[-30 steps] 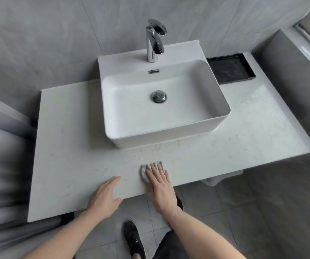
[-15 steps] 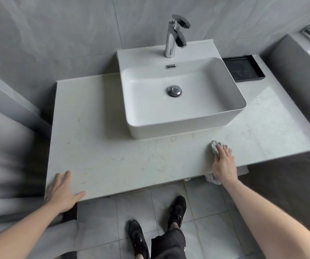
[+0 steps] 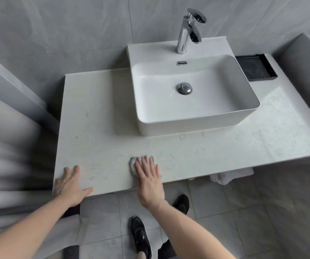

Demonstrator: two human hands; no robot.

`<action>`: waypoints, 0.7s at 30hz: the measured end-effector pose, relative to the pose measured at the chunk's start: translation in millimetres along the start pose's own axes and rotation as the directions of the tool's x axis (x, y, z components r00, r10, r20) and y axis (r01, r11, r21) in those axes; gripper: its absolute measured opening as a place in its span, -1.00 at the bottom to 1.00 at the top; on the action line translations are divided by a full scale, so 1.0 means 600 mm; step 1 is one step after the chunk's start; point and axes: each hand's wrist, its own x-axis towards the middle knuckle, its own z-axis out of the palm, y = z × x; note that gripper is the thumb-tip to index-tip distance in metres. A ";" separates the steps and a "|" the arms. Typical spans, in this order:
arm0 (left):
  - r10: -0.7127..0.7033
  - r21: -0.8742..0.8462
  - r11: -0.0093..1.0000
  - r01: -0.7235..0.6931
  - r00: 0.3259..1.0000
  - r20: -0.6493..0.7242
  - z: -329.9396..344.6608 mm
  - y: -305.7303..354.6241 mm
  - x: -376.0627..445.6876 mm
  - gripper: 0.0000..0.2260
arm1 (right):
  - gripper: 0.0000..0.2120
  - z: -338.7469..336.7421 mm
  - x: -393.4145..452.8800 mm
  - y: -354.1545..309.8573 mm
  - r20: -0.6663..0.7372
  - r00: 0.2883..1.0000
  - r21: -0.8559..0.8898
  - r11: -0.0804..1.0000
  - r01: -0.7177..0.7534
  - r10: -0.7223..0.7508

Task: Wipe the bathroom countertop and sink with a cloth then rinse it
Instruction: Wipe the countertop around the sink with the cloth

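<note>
grey tiled walls back a pale stone countertop (image 3: 98, 116) carrying a white sink (image 3: 197, 126) with a chrome tap (image 3: 186, 32) at 12 o'clock and a black tray (image 3: 255, 69) at 2 o'clock. the right hand (image 3: 148, 181), fingers spread flat, presses a grey cloth (image 3: 134, 163) onto the front edge at 6 o'clock. the left hand (image 3: 72, 185) lies open on the corner at 8 o'clock, holding nothing.
</note>
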 end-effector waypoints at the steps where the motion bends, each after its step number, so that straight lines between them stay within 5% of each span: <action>1: -0.003 0.000 1.000 0.003 1.000 0.003 0.000 0.000 0.001 -0.05 | -0.25 0.003 0.002 -0.009 0.020 0.999 0.037 0.999 0.032 -0.032; 6: -0.014 0.003 1.000 0.014 1.000 0.016 0.003 -0.004 0.002 -0.04 | -0.27 -0.035 -0.001 0.037 0.024 0.995 0.189 0.978 0.091 -0.097; 9: -0.015 0.007 1.000 0.015 1.000 -0.002 0.007 -0.006 0.002 -0.04 | -0.26 -0.092 -0.016 0.117 -0.106 0.993 0.214 0.976 -0.026 0.050; 13: -0.013 -0.002 1.000 0.013 1.000 -0.013 0.010 -0.004 0.001 -0.05 | -0.56 -0.185 -0.035 0.247 -0.263 0.922 0.168 0.955 -0.246 0.284; 17: -0.033 -0.038 0.999 0.033 0.999 -0.001 0.012 0.000 0.000 -0.05 | -0.52 -0.209 -0.038 0.327 -0.186 0.847 0.048 0.865 -0.499 0.498; 21: -0.031 -0.025 0.999 0.032 1.000 0.002 0.013 0.001 0.000 -0.07 | -0.42 -0.150 -0.038 0.269 -0.190 0.828 -0.021 0.840 -0.541 0.528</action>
